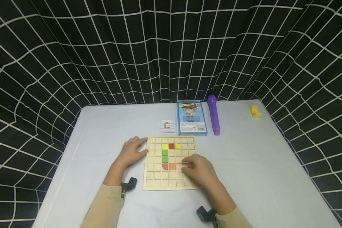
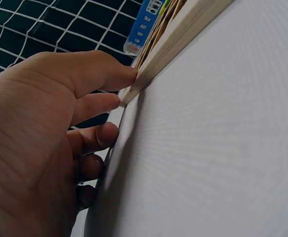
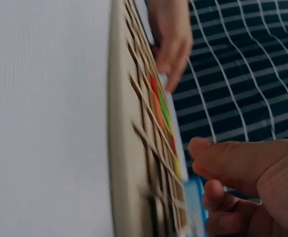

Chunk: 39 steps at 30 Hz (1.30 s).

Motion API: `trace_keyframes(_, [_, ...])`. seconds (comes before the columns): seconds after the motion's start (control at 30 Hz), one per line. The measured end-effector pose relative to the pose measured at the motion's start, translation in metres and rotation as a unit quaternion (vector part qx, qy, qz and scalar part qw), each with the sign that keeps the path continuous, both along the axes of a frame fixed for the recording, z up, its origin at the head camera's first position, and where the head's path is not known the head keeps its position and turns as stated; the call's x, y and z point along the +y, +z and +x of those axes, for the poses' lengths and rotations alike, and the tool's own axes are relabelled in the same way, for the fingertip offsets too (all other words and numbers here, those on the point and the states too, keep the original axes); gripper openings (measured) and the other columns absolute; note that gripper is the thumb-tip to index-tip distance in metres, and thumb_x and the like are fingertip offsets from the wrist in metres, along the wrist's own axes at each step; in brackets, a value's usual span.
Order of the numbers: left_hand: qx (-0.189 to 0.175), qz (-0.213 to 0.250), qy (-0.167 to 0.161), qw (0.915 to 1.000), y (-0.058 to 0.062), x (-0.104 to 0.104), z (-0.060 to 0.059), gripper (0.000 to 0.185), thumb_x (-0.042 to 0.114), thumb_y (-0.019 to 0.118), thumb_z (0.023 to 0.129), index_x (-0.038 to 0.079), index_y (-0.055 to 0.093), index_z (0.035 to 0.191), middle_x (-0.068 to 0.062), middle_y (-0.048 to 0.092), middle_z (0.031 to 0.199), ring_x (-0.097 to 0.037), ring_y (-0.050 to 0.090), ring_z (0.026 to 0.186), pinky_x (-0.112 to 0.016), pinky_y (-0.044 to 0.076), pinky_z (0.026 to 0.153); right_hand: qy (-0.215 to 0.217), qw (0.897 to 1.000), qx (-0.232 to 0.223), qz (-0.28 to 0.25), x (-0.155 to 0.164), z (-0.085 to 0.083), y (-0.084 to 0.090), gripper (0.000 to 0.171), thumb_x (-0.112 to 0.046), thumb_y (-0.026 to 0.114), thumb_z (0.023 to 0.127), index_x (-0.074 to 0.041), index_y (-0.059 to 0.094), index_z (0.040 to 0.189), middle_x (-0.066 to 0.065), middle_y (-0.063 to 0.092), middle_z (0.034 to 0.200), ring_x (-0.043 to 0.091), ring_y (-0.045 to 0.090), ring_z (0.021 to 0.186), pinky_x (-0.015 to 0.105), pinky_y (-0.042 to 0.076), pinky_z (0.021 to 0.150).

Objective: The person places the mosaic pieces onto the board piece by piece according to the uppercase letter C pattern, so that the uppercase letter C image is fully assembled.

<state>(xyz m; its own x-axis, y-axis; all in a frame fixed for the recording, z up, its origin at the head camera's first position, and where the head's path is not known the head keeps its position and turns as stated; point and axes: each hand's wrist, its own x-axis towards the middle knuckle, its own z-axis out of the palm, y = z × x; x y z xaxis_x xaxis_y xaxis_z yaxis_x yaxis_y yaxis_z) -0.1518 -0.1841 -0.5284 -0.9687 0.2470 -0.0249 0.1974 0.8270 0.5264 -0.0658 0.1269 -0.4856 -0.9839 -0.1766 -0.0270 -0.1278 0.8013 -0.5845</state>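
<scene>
A square wooden grid board (image 1: pixel 156 183) lies on the table. Its cells hold a C shape of colored tiles: yellow rounded corners beside a dark red tile (image 1: pixel 171 146), green tiles (image 1: pixel 165 156) down the left, then a red rounded tile (image 1: pixel 165 167) and an orange tile (image 1: pixel 172 167). The cell right of the orange one looks pale and speckled. At the board's left edge, my left hand (image 1: pixel 131 151) touches the side with thumb and index tips. My right hand (image 1: pixel 200 169) is over the board's right part, thumb and index slightly apart, with nothing visible between them.
Behind the board lies a small pattern card (image 1: pixel 167 126) with a similar colored C. A blue box (image 1: pixel 191 118) stands beside it, then a purple microphone-shaped stick (image 1: pixel 214 115). A yellow block (image 1: pixel 255 111) sits far right. Black gridded cloth (image 1: pixel 131 63) surrounds the table.
</scene>
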Motion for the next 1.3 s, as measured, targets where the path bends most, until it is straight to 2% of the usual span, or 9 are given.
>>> trace_keyframes(0.2, [-0.003, -0.003, 0.003, 1.0, 0.0, 0.001, 0.0, 0.062, 0.041, 0.073, 0.091, 0.017, 0.059, 0.146, 0.003, 0.051, 0.09, -0.017, 0.044, 0.085, -0.037, 0.037, 0.08, -0.057, 0.996, -0.037, 0.055, 0.045, 0.005, 0.006, 0.03, -0.012, 0.085, 0.08, -0.007, 0.077, 0.108, -0.002, 0.056, 0.078, 0.017, 0.051, 0.071, 0.037, 0.046, 0.066])
trace_keyframes(0.3, [-0.004, -0.003, 0.005, 1.0, 0.0, 0.002, 0.001, 0.062, 0.041, 0.073, 0.091, 0.017, 0.059, 0.146, 0.003, 0.052, 0.09, -0.017, 0.044, 0.085, -0.038, 0.038, 0.081, -0.062, 0.993, -0.05, 0.084, 0.063, 0.006, 0.007, 0.027, -0.003, 0.083, 0.079, -0.005, 0.077, 0.105, 0.003, 0.061, 0.086, 0.022, 0.058, 0.079, 0.044, 0.052, 0.076])
trace_keyframes(0.43, [-0.006, -0.005, 0.009, 0.9999, 0.0, 0.001, 0.001, 0.063, 0.041, 0.074, 0.09, 0.017, 0.059, 0.146, 0.004, 0.052, 0.091, -0.017, 0.044, 0.085, -0.038, 0.039, 0.083, -0.051, 0.994, -0.043, 0.092, 0.077, 0.006, 0.003, 0.022, 0.003, 0.079, 0.08, -0.004, 0.079, 0.1, 0.007, 0.066, 0.095, 0.029, 0.064, 0.091, 0.051, 0.053, 0.086])
trace_keyframes(0.6, [-0.004, -0.004, 0.007, 1.0, -0.001, 0.001, 0.001, 0.063, 0.041, 0.074, 0.09, 0.017, 0.058, 0.147, 0.004, 0.052, 0.091, -0.017, 0.045, 0.085, -0.039, 0.039, 0.083, -0.067, 0.993, -0.039, 0.092, 0.081, 0.005, -0.003, 0.014, -0.012, 0.086, 0.081, -0.004, 0.076, 0.088, 0.004, 0.062, 0.084, 0.023, 0.058, 0.077, 0.044, 0.053, 0.075])
trace_keyframes(0.77, [-0.005, -0.001, 0.008, 1.0, -0.003, 0.001, 0.0, 0.063, 0.04, 0.074, 0.091, 0.017, 0.058, 0.147, 0.004, 0.052, 0.09, -0.017, 0.044, 0.085, -0.039, 0.039, 0.083, -0.092, 0.989, -0.058, 0.1, 0.081, 0.006, -0.003, 0.036, -0.037, 0.086, 0.082, -0.011, 0.066, 0.069, 0.0, 0.054, 0.067, 0.019, 0.05, 0.064, 0.036, 0.044, 0.06])
trace_keyframes(0.9, [-0.005, 0.003, 0.009, 0.9999, -0.002, 0.001, 0.0, 0.063, 0.041, 0.073, 0.091, 0.018, 0.058, 0.147, 0.003, 0.052, 0.091, -0.017, 0.045, 0.086, -0.038, 0.039, 0.083, -0.067, 0.993, -0.064, 0.075, 0.083, 0.006, 0.001, 0.014, -0.019, 0.083, 0.085, -0.01, 0.075, 0.093, 0.0, 0.059, 0.078, 0.019, 0.052, 0.073, 0.037, 0.046, 0.067])
trace_keyframes(1.0, [-0.003, 0.003, 0.011, 0.9999, -0.002, 0.001, 0.0, 0.062, 0.041, 0.074, 0.091, 0.017, 0.058, 0.147, 0.003, 0.052, 0.09, -0.017, 0.044, 0.086, -0.039, 0.039, 0.083, -0.03, 0.995, -0.065, 0.063, 0.084, 0.005, 0.002, 0.031, -0.001, 0.077, 0.084, -0.01, 0.076, 0.114, 0.001, 0.062, 0.091, 0.021, 0.054, 0.081, 0.041, 0.05, 0.075])
trace_keyframes(1.17, [-0.003, 0.004, 0.011, 0.9999, -0.002, 0.0, 0.0, 0.062, 0.04, 0.074, 0.09, 0.017, 0.059, 0.146, 0.004, 0.052, 0.09, -0.017, 0.044, 0.086, -0.038, 0.038, 0.083, -0.027, 0.995, -0.061, 0.071, 0.083, 0.001, -0.001, 0.02, -0.002, 0.079, 0.085, -0.008, 0.078, 0.104, 0.002, 0.065, 0.092, 0.022, 0.058, 0.084, 0.046, 0.053, 0.082])
trace_keyframes(1.3, [-0.004, 0.006, 0.007, 1.0, -0.002, 0.0, 0.0, 0.062, 0.04, 0.074, 0.091, 0.016, 0.059, 0.146, 0.003, 0.052, 0.09, -0.017, 0.045, 0.086, -0.038, 0.038, 0.082, -0.039, 0.994, -0.063, 0.075, 0.081, -0.001, -0.003, 0.027, -0.011, 0.086, 0.081, -0.01, 0.078, 0.106, 0.0, 0.063, 0.091, 0.021, 0.057, 0.083, 0.044, 0.052, 0.08])
